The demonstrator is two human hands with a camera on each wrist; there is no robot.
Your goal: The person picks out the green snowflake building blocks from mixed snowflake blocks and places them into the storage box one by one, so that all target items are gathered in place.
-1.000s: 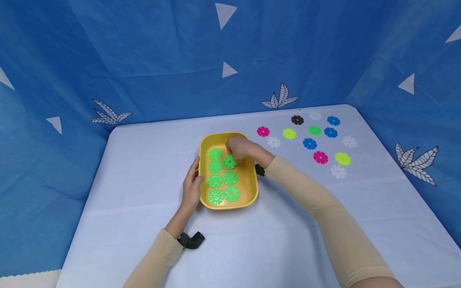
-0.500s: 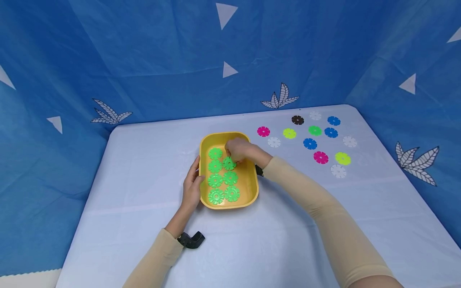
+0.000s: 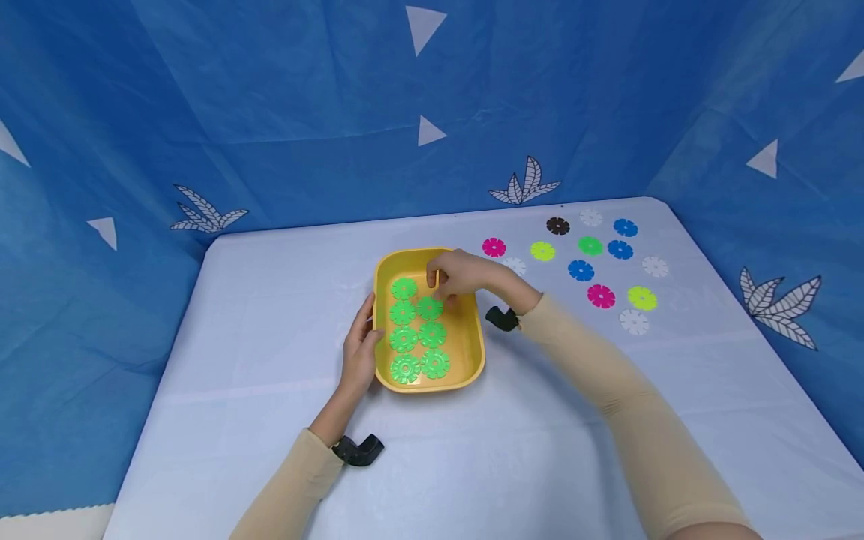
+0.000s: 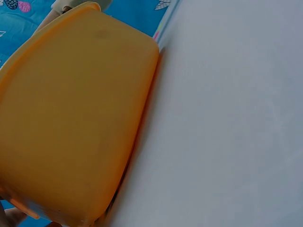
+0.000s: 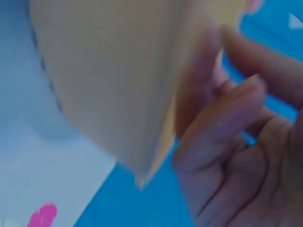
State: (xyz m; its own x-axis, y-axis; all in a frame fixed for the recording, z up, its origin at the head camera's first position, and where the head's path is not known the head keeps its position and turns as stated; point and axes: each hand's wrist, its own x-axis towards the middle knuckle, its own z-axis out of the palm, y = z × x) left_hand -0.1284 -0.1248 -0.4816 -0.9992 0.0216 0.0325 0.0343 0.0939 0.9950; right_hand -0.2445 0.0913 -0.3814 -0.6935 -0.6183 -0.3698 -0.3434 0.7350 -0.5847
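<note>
A yellow rectangular tray point(image 3: 467, 351) sits on the table, holding several green notched discs point(image 3: 403, 338) in two columns. My left hand point(image 3: 359, 357) grips its left wall, thumb over the rim and fingers along the outside. In the left wrist view the tray's outer side point(image 4: 80, 109) fills much of the picture. Over the tray's far right part is my right hand point(image 3: 462, 271), fingers loosely bent and holding nothing. Just below its fingertips lies the topmost green disc of the right column point(image 3: 429, 307). The right wrist view shows the right hand point(image 5: 236, 142) beside the tray wall, thumb and fingers apart.
Loose notched discs lie on the white table point(image 3: 270, 322) at the back right: pink point(image 3: 601, 295), blue point(image 3: 580, 270), yellow point(image 3: 642, 298), white point(image 3: 634, 321), brown point(image 3: 557, 226) and green point(image 3: 590, 245). A blue curtain point(image 3: 324, 112) hangs behind.
My right hand has let go of the top green disc in the right column and drawn slightly up and right. That disc now lies flat. My left hand and the tray have stayed put.
</note>
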